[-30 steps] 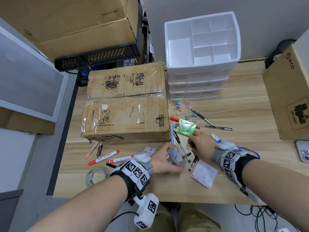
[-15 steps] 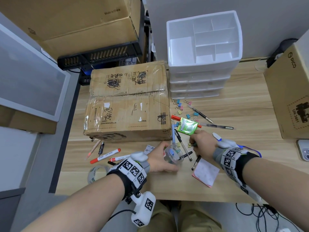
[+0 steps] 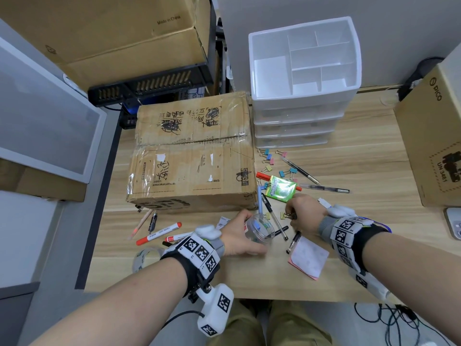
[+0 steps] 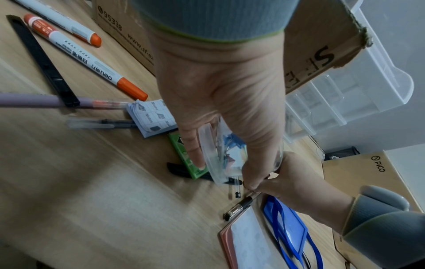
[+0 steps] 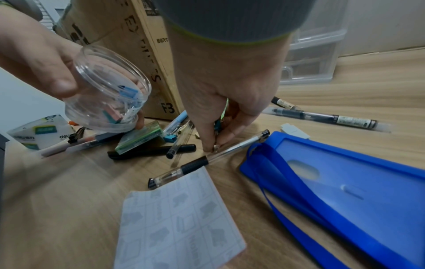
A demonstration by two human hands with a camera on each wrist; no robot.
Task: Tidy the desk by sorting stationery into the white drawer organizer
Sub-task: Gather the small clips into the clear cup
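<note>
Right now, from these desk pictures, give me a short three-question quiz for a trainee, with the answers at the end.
1. True or false: the top compartments of the white drawer organizer already hold pens.
2. What does the left hand hold? A) tape roll B) clear jar C) marker
3. Fill in: the right hand is pinching small ____ off the desk.

Key: 1 false, they look empty. 2 B. 3 binder clips.

Blk wristbands (image 3: pixel 197 260) w/ checkered tags, grey cuffs (image 5: pixel 232 20)
</note>
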